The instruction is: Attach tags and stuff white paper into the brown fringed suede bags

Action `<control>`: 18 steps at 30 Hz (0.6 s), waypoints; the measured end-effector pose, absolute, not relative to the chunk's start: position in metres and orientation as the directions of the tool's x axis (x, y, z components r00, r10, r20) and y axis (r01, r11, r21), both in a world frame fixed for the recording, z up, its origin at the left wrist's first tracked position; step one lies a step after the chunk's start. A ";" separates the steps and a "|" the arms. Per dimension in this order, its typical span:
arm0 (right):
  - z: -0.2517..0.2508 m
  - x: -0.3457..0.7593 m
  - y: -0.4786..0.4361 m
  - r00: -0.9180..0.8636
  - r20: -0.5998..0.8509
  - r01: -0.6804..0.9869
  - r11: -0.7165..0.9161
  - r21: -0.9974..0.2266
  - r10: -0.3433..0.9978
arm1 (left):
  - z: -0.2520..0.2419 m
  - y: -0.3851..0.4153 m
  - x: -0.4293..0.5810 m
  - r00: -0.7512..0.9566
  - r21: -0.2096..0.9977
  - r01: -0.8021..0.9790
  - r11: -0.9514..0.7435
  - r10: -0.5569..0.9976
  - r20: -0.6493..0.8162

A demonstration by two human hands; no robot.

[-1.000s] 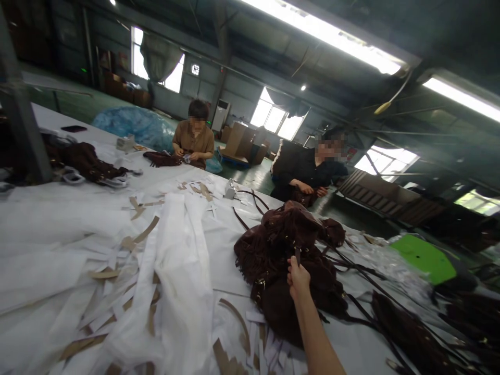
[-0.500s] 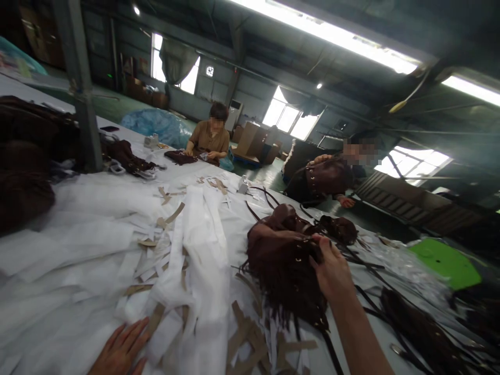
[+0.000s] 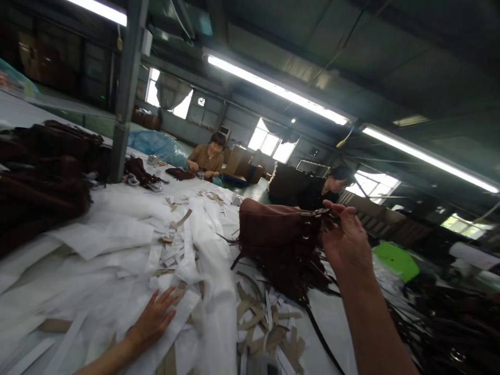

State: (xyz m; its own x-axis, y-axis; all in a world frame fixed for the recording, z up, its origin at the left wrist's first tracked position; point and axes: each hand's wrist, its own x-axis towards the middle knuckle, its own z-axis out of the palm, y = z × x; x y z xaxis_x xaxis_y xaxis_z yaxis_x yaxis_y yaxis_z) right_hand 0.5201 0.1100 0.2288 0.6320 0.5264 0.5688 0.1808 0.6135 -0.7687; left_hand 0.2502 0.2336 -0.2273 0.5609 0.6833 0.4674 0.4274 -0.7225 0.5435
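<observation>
My right hand grips the top edge of a dark brown fringed bag, near its metal fittings, and holds it raised and tilted over the table. Fringe and a long strap hang from the bag's lower side. Low in the view, my left hand has its fingers spread over white sheets and tan strips, holding nothing.
More brown bags lie heaped at left, others at right. A grey post rises at left. Two people are across the table. A green board is at right.
My right hand has lifted the bag higher off the table and turned it. My left hand has moved forward and to the right over the sheets. The camera view has swung right and up.
</observation>
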 end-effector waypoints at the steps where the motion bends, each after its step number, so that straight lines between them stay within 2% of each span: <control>1: 0.237 0.502 0.102 0.632 0.590 0.208 0.623 -0.754 0.502 | -0.208 0.229 0.246 0.542 0.570 0.407 -0.714 0.691 0.479; 4: 0.256 0.446 0.082 0.623 0.616 0.251 0.622 -0.742 0.483 | -0.140 0.201 0.226 0.422 0.747 0.309 -0.589 0.789 0.447; 6: 0.261 0.405 0.071 0.605 0.589 0.245 0.579 -0.778 0.536 | -0.094 0.172 0.207 0.416 0.864 0.125 -0.488 0.816 0.401; 8: 0.260 0.363 0.060 0.589 0.552 0.239 0.526 -0.816 0.590 | -0.055 0.137 0.187 0.454 0.929 -0.058 -0.364 0.819 0.350; 12: 0.242 0.277 0.034 0.543 0.441 0.205 0.397 -0.895 0.715 | -0.010 0.072 0.148 0.471 0.949 -0.287 -0.130 0.844 0.258; 15: 0.226 0.224 0.006 0.412 0.337 0.263 0.244 -0.933 0.847 | -0.008 0.043 0.118 0.280 0.939 -0.321 -0.122 0.935 0.217; 18: 0.218 0.188 -0.025 0.205 0.223 0.430 0.117 -0.895 0.953 | -0.024 0.029 0.082 0.120 0.916 -0.391 -0.092 0.981 0.150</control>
